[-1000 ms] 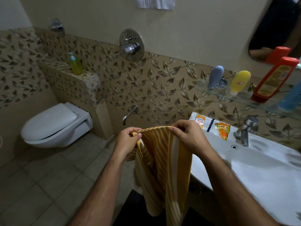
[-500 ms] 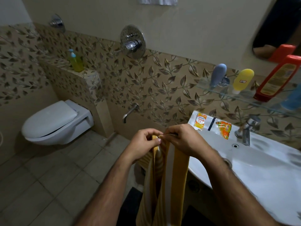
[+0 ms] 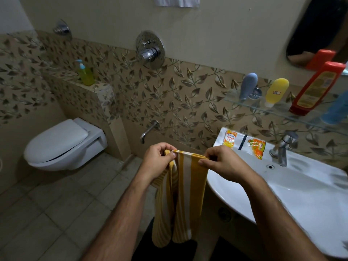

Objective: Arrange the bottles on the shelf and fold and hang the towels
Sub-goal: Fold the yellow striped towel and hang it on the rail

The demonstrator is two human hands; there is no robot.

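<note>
A yellow and white striped towel hangs folded lengthwise in front of me. My left hand pinches its top edge at the left corner and my right hand pinches the right corner, stretching the edge taut. On the glass shelf at the right stand a grey bottle, a yellow bottle, a red bottle and a blue bottle, cut off by the frame edge. A white towel hangs high on the wall.
A white sink with a tap and two sachets lies to the right. A toilet stands at the left, with a green soap dispenser on the ledge above. A mirror hangs above the shelf.
My hands came close together, doubling the towel over, then moved apart again along its top edge. The towel now hangs narrower, with its edge pulled taut.
</note>
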